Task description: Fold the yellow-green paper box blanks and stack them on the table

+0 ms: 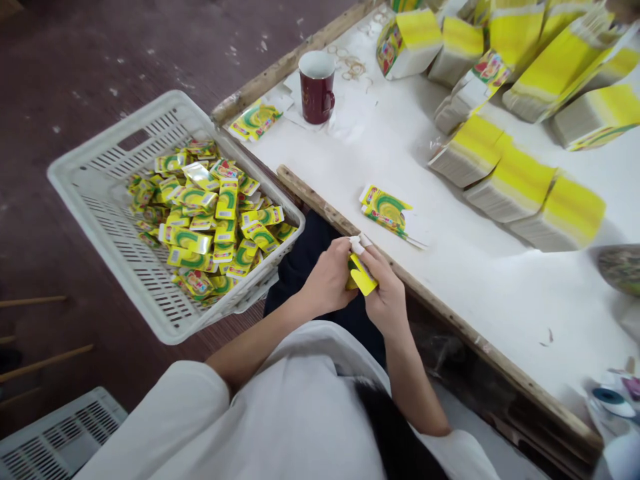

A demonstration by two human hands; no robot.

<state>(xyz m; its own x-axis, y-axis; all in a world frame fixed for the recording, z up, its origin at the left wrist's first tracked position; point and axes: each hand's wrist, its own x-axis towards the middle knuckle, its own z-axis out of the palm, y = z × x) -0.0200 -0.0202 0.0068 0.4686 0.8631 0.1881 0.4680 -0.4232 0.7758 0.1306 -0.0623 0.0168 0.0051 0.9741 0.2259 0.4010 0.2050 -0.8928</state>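
Observation:
A small yellow carton [364, 277] is gripped between both hands, just off the table's wooden edge and above the lap. My left hand [326, 279] closes on its left side, and my right hand [387, 290] pinches it from the right. White coverings show on some fingertips. One end flap of the carton sticks out toward me; the hands hide much of the rest. Beyond the hands, a few flat yellow-green printed cartons [386, 211] lie on the white tabletop [480, 300]. To the left, a white plastic crate [107, 173] holds many small yellow-green boxes [200, 237].
A dark red mug [317, 90] stands near the table's far left corner, beside another flat carton [257, 120]. Rubber bands [350, 65] lie behind it. Stacks of yellow cartons [520, 177] fill the far right. A second crate [63, 437] sits at lower left.

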